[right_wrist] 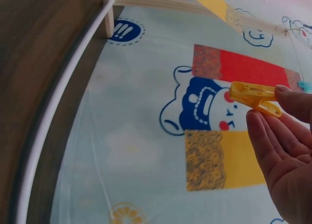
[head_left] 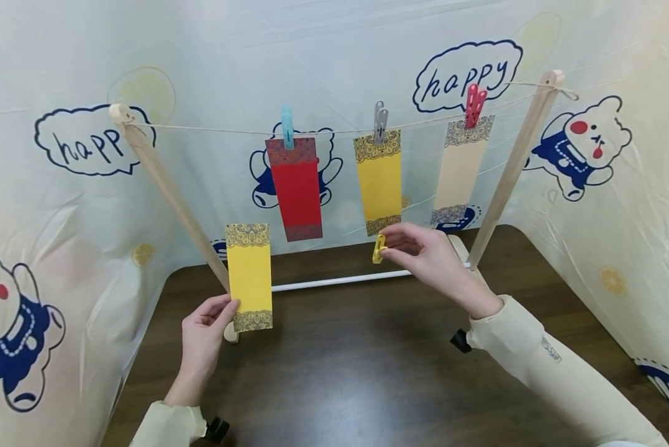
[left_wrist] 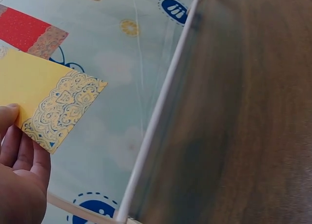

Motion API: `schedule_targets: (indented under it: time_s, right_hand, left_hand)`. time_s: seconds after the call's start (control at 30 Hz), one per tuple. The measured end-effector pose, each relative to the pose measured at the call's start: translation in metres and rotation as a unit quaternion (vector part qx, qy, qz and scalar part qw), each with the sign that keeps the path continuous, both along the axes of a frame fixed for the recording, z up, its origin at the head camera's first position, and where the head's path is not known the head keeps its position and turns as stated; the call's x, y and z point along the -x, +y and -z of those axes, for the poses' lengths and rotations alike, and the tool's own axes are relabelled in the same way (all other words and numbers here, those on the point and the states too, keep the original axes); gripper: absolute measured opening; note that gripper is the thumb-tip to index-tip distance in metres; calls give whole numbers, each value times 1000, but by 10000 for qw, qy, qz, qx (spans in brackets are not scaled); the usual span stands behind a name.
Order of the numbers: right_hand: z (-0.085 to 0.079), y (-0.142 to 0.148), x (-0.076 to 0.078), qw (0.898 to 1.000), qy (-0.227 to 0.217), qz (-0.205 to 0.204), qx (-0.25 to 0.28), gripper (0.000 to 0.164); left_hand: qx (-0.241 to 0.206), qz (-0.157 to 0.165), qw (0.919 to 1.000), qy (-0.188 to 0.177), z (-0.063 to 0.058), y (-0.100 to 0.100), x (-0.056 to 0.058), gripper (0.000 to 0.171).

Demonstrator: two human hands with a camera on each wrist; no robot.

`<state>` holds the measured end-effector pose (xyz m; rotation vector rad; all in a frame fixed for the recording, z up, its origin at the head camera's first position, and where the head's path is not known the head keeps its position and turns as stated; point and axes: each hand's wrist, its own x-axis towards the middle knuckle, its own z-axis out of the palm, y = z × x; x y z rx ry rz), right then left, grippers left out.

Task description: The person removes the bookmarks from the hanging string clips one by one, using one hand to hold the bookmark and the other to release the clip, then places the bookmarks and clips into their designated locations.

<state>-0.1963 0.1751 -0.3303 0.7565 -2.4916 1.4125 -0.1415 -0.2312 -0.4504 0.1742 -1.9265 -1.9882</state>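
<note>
The person's left forearm angled up from the bottom edge, its pale sleeve (head_left: 166,427) gathered near the wrist, and the left hand (head_left: 200,332) pinched a yellow card (head_left: 249,273) low on its left side, thumb on the front face and fingers behind. The card was held upright in the air before the left wooden post (head_left: 169,195), below the line. The right forearm slanted in from the lower right corner, and the right hand (head_left: 432,257) gripped a small yellow clothespin (head_left: 378,249) between thumb and fingertips, just below and in front of the hanging yellow card (head_left: 380,183).

The held card covered part of the left post and one end of the white rod (head_left: 340,281); the right hand hid the rod's other end. In the left wrist view, the left hand and its card were cut off by the frame edge; in the right wrist view, the right hand ran out of frame. Whether the clothespin's tips were parted was hard to make out.

The cards were flat rectangles with lacy, scrolled bands at both ends. A red card (head_left: 296,195), the hanging yellow one and a cream card (head_left: 461,167) hung from thin, twine-like string (head_left: 200,128) by blue, grey and red pegs. The tabletop (head_left: 340,372) showed dark, glossy wood grain.
</note>
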Motion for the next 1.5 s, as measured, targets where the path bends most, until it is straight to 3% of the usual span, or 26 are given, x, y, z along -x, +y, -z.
schedule_targets:
  time_s: [0.23,0.73,1.5]
  right_hand:
    - [13,16,-1,9996,-240,116,-47,33]
    - [43,47,-5,9964,-401,677,-327,29]
    - [86,87,-11,9889,-729,1143,-613,27]
  left_hand:
    - [-30,-46,9999,-100,9,0,-7,19]
    - [-21,18,9999,-147,18,-1,-9,19]
    - [301,86,9980,-540,40,0,-21,23]
